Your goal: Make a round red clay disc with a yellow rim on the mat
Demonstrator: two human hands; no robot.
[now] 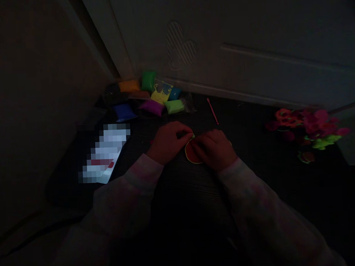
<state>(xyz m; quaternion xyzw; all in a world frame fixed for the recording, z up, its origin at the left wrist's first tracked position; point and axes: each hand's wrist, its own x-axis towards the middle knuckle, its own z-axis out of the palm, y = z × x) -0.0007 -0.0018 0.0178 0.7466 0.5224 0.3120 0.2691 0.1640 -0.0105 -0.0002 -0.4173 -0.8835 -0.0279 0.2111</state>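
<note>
The scene is very dark. A flat red clay disc with a yellow-green rim (190,154) lies on a dark ribbed mat (179,187). My left hand (168,141) rests at its upper left edge, fingers curled and pinching the green rim. My right hand (214,149) lies over the right side of the disc, fingers bent and pressing on it, hiding much of it. Both wrists are in pale sleeves.
Several coloured clay packets (153,97) sit at the back left by a white panel. A thin pink stick (212,111) lies behind the hands. Pink, red and green clay shapes (307,130) are at the right. A white sheet (106,153) lies at the left.
</note>
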